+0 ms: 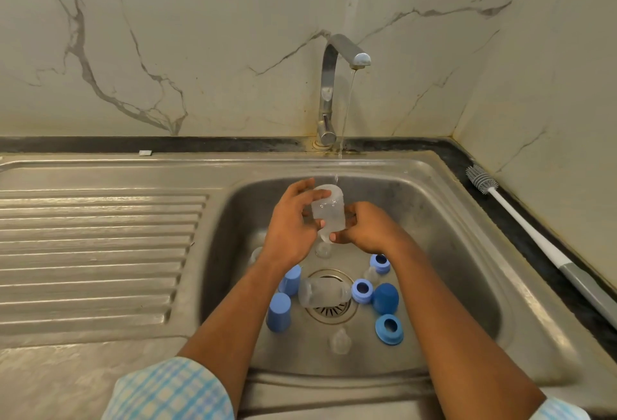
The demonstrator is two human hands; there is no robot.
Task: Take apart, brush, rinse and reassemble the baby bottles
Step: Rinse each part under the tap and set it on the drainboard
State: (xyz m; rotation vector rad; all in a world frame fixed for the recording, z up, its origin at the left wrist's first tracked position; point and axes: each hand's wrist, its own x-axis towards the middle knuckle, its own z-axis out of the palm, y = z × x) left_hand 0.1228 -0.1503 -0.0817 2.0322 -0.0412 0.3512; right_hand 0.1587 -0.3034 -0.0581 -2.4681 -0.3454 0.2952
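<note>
Both hands over sink (pixel 450 205). Left hand (pixel 288 225) and right hand (pixel 369 227) hold clear bottle (pixel 329 210) between them, fingers wrapped round it, under thin water from tap (pixel 334 85). Second clear bottle (pixel 322 292) lies on drain. Blue caps (pixel 279 312) and blue rings (pixel 389 328) scattered in sink. Bottle brush (pixel 521 219) lies on bench (pixel 494 199), right of sink.

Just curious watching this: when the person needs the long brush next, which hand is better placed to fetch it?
Probably the right hand. The brush lies on the counter right of the sink, on that hand's side. The left hand could keep gripping the bottle.
</note>
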